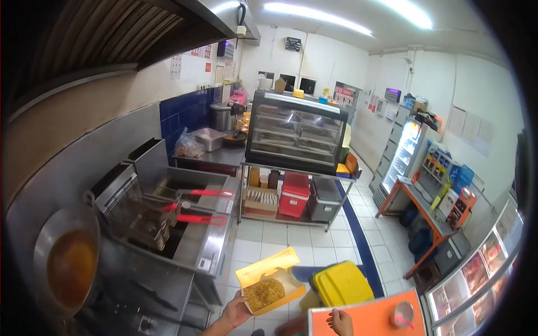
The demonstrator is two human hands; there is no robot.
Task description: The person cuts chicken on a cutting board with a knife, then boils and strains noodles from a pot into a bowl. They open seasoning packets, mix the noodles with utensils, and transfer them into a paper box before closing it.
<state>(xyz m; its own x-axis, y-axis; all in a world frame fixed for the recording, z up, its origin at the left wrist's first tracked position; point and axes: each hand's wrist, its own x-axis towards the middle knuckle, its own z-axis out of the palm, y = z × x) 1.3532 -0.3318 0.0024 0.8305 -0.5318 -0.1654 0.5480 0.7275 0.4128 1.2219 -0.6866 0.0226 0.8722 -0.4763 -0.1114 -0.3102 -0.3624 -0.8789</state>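
Observation:
My left hand (238, 311) is closed on the left side of a yellow cardboard food box (287, 290), with its lid standing up. Inside lies yellow-brown, grainy food (264, 295), either rice or noodles; I cannot tell which. The box is held tilted above the floor, left of an orange tabletop (364, 320). Over that tabletop's front edge is my right hand (340, 323), its fingers curled in and nothing visible in them. A small pale bowl (403, 315) with a pink-handled utensil (407, 323) stands on the tabletop, to the right of my right hand.
Beyond the orange table is a yellow-lidded bin (343, 284). At left are a fryer with red-handled baskets (203, 220) and a wok of brown liquid (72, 269). A glass display cabinet (297, 131) stands ahead on a rack with a red cooler (293, 195).

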